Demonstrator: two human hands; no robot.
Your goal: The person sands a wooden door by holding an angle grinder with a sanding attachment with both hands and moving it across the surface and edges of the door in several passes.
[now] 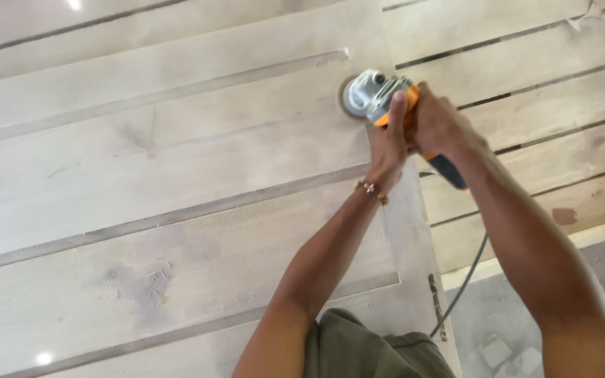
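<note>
An orange and silver angle grinder (376, 94) with a round sanding disc rests flat on a pale wooden door panel (176, 154). My left hand (388, 143) grips the grinder's neck just behind the metal head. A bead bracelet sits on that wrist. My right hand (437, 124) wraps the orange body further back, hiding most of it. The dark rear handle sticks out below my right hand. A grey power cord (465, 283) hangs from it toward the floor.
The panel has long recessed grooves running across it. More slatted wooden boards (547, 105) lie beyond its right edge. A dusty concrete floor (512, 322) shows at the lower right, with small wood scraps on it.
</note>
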